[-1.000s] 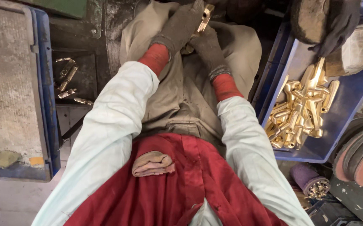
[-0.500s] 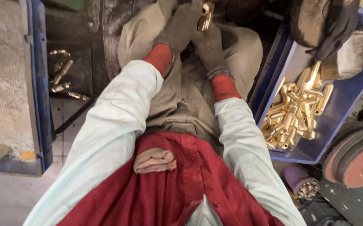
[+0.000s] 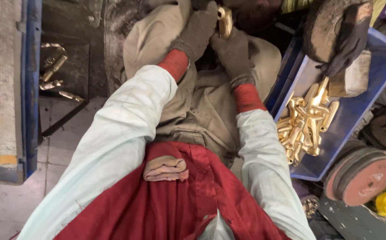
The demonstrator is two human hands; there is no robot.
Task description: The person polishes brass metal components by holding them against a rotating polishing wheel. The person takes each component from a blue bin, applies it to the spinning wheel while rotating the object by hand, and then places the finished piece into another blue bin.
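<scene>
- Brass fitting (image 3: 224, 21), gripped at the top of the view between two gloved hands, sits above the person's lap, beyond the knees and close to a dark machine part that is mostly cut off by the frame edge.
- Left hand (image 3: 197, 31) is closed around the fitting's left side; right hand (image 3: 233, 51) is closed on it from below and to the right, a two-handed hold that seems meant to steady the piece.
- Long axis of the fitting runs roughly up and down the view, its upper end pointing away from the person; finer detail cannot be told.
- Thick grey gloves with red cuffs (image 3: 174, 63) cover both hands, likely against heat or grit.
- Blue tray (image 3: 330, 153) of similar brass pieces (image 3: 306, 122) lies near the right arm, within reach.
- Loose brass parts (image 3: 53, 71) rest in a dark recess well off to the left.
- Reddish abrasive wheel (image 3: 362, 175) lies beside the tray's near corner.
</scene>
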